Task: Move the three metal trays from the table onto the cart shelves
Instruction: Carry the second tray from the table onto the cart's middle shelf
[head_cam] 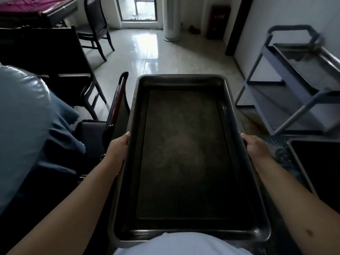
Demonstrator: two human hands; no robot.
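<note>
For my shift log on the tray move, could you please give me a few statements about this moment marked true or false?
1. Both hands grip the metal tray by its long sides: the left hand and the right hand. True.
2. The tray holds food. False: it is empty.
3. The cart stands ahead on the person's right. True.
4. The tray rests on a cart shelf. False: it is held in the air, apart from the cart.
5. A second tray lies to the right. True.

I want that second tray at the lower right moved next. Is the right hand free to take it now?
Probably not: the right hand grips the carried tray, as does the left hand; the second tray lies beside it.
</note>
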